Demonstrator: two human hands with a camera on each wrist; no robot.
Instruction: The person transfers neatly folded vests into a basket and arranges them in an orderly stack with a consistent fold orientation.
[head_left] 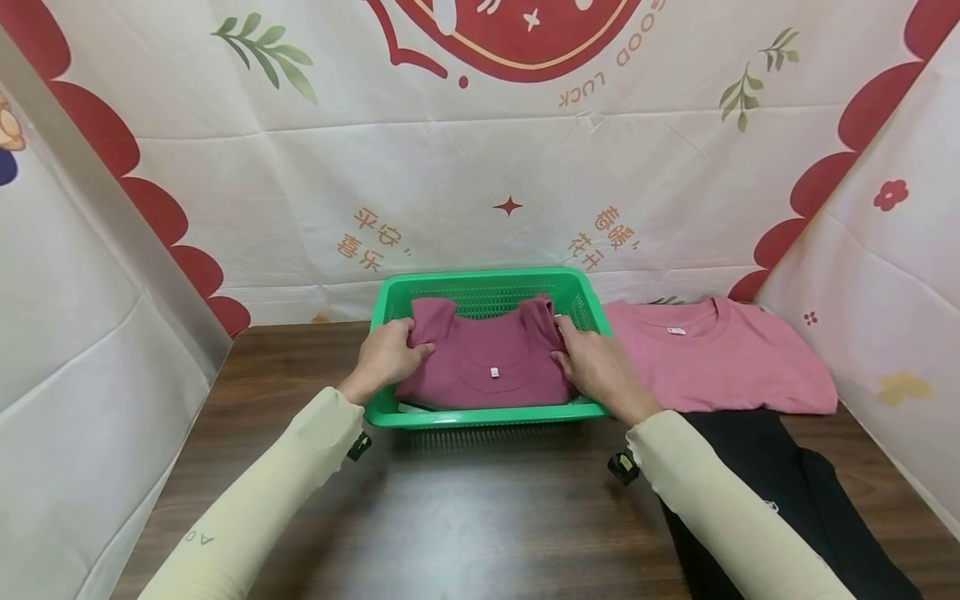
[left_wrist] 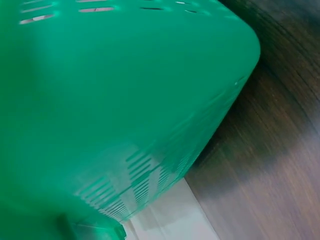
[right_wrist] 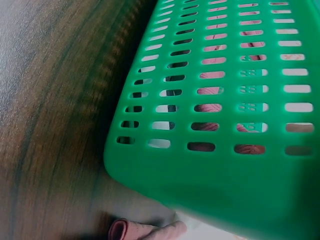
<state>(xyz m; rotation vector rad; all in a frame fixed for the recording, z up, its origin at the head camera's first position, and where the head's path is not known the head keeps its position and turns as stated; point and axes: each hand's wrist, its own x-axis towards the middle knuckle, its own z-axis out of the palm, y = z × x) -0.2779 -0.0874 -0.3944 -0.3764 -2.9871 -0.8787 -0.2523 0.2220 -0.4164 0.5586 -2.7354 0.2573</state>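
A folded maroon T-shirt [head_left: 491, 379] lies in a green plastic basket [head_left: 480, 420], its round neckline and small white label facing up. My left hand [head_left: 388, 357] pinches the shirt's left edge near the shoulder, thumb on top. On the opposite side, my right hand [head_left: 598, 367] pinches the right edge in the same way. Both hands reach in over the basket's rim. Slivers of something pale show beneath the shirt at the front. Each wrist view is mostly filled by the basket's outer wall, and neither hand appears there.
To the basket's right lies a folded pink T-shirt [head_left: 727, 358]. A black garment [head_left: 750, 458] lies in front of it, partly under my right forearm. The wooden table [head_left: 450, 517] meets a white printed cloth [head_left: 450, 192] behind the basket and at both sides.
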